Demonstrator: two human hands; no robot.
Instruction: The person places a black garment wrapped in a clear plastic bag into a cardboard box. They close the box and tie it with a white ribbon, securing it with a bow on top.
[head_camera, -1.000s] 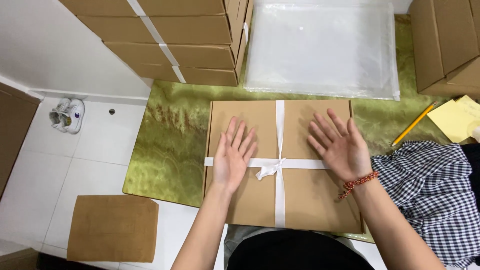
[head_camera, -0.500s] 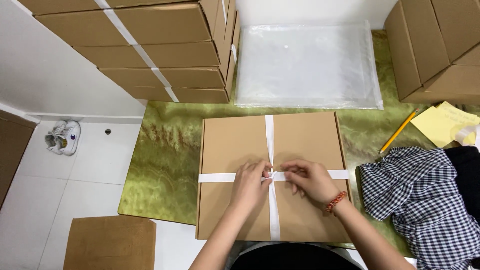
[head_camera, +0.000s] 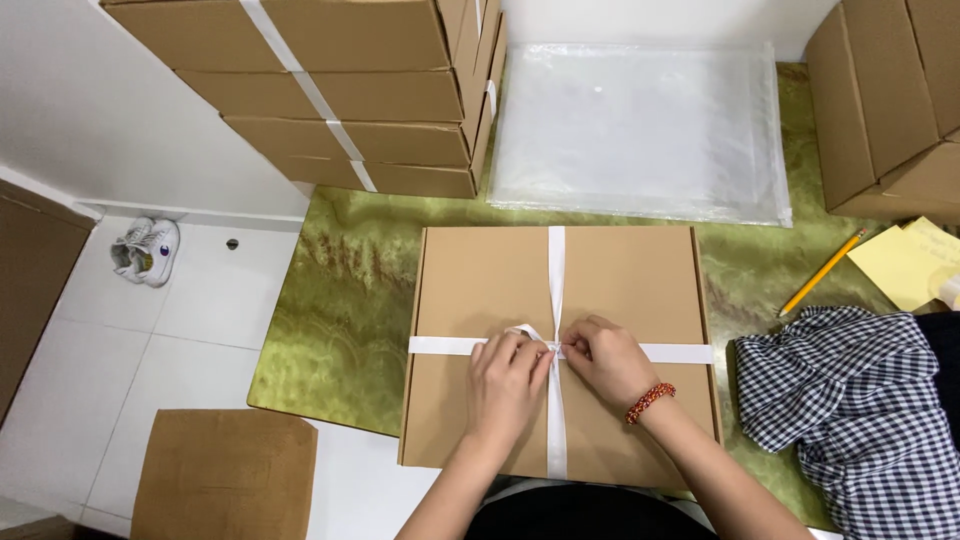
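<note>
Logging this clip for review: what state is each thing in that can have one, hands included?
Flat cardboard box: closed, lying flat on the green table.
White ribbon: wrapped crosswise around the box, knot at the crossing.
Left hand: fingers pinched on the ribbon at the knot.
Right hand: pinching the ribbon at the knot.
Stacked boxes: closed, ribbon-tied.
Pencil: lying loose on the table.
Checked cloth: crumpled.

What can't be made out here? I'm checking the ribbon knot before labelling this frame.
Head view only:
- Knot where the white ribbon crosses: covered by the left hand and right hand.
- Contents of the flat cardboard box: closed.
- Writing on the yellow paper: too small, cut off by the right edge.
</note>
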